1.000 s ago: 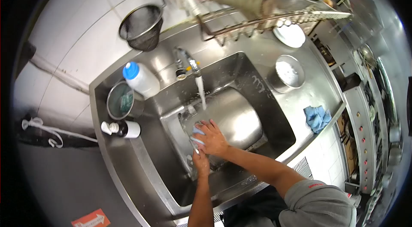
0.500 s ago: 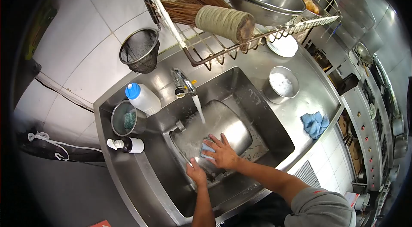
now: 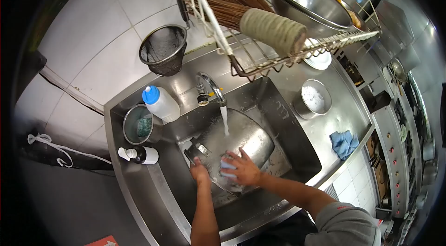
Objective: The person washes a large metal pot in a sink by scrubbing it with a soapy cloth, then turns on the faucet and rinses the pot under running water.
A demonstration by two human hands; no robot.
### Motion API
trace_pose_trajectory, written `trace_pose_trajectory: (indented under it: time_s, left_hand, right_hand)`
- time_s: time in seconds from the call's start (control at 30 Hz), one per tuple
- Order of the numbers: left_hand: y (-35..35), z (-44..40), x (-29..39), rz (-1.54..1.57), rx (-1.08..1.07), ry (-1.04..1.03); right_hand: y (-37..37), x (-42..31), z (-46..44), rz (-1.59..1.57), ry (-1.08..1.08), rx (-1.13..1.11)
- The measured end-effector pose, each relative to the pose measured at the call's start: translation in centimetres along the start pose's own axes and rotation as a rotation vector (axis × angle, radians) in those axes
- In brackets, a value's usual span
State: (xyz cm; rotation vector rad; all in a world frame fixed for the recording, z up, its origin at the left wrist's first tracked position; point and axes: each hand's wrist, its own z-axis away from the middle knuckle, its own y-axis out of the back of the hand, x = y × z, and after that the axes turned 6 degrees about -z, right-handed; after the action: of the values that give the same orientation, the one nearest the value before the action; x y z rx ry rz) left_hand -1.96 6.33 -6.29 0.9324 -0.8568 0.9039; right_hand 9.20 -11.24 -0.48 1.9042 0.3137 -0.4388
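A large stainless steel pot [image 3: 246,137] lies tipped on its side in the sink [image 3: 297,130], and water from the faucet [image 3: 211,83] runs onto its wall. My left hand [image 3: 200,171] grips the pot's edge on the left, close to its side handle [image 3: 200,146]; some of its fingers are hidden behind the rim. Pressed under my right hand [image 3: 246,170] is a light blue cloth [image 3: 227,166], which touches the pot's wet outer wall. The right fingers are partly spread over this cloth.
Left of the sink stand a blue-capped bottle [image 3: 165,106], a steel container [image 3: 127,125] with a green scrubber and a pump bottle [image 3: 147,155]. On the right are a foamy container [image 3: 302,106] and a blue rag [image 3: 344,144]. A wire rack [image 3: 260,67] overhangs the back; a strainer [image 3: 169,65] hangs nearby.
My left hand has moved up and left along the pot's edge towards the handle. The pot has turned, bringing its handle more into view. The right hand stays on the cloth against the wall.
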Motion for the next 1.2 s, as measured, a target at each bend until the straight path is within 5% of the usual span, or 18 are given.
trace_pose_trajectory:
  time_s: [0.07, 0.1, 0.13, 0.2, 0.23, 0.3, 0.33, 0.47, 0.5, 0.53, 0.6, 0.73, 0.97, 1.1, 1.2]
  left_hand:
    - [-0.7, -0.8, 1.5, -0.207, 0.075, 0.009]
    - [-0.9, -0.8, 1.8, -0.21, 0.076, 0.019]
    - [-0.9, -0.6, 1.9, -0.253, 0.077, 0.008]
    - [-0.3, -0.5, 0.6, -0.308, 0.091, 0.011]
    - [-0.2, -0.8, -0.5, -0.364, 0.099, -0.025]
    - [-0.7, -0.5, -0.9, -0.395, 0.098, -0.064]
    - [-0.9, 0.1, -1.0, -0.27, 0.107, -0.108]
    - [-0.3, 1.5, 0.7, -0.193, 0.072, -0.099]
    - [-0.5, 1.0, 0.1, -0.194, 0.077, -0.098]
    - [-0.7, 0.6, -1.0, -0.166, 0.113, -0.14]
    - [-0.7, 1.5, -1.7, -0.146, 0.144, -0.168]
    - [-0.6, 1.3, 0.0, -0.141, 0.113, -0.11]
    - [-0.9, 1.5, -0.1, -0.119, 0.121, -0.188]
    - [-0.6, 3.6, 1.5, -0.226, 0.079, -0.258]
    - [0.4, 7.2, 3.8, -0.359, 0.008, -0.302]
  right_hand:
    - [0.0, 5.1, -1.9, 0.222, -0.166, 0.009]
    - [-1.7, 9.8, -2.7, 0.216, -0.216, 0.399]
    - [-1.6, 13.1, -4.5, 0.091, -0.399, 0.494]
    - [1.3, 16.3, -9.1, -0.171, -0.937, 0.178]
    - [-0.2, 14.8, -8.6, -0.179, -0.94, 0.17]
    - [-3.4, 10.2, -5.9, 0.327, -0.347, 0.323]
    - [-3.5, 6.6, -4.6, 0.191, -0.227, 0.236]
    - [-1.1, 6.3, -1.6, 0.151, -0.042, 0.006]
    - [-0.7, 10.0, -1.7, 0.142, -0.229, 0.392]
    - [0.3, 13.6, -2.5, 0.184, -0.304, 0.526]
    - [3.0, 17.2, -4.7, -0.016, -1.104, 0.322]
    - [1.3, 11.7, -0.5, 0.023, -0.814, 0.736]
    - [-0.9, 1.4, 5.7, 0.125, -0.505, 0.378]
    - [1.2, 5.9, -1.0, 0.048, -0.206, 0.268]
    - [2.0, 11.9, -6.8, 0.02, -0.639, 0.304]
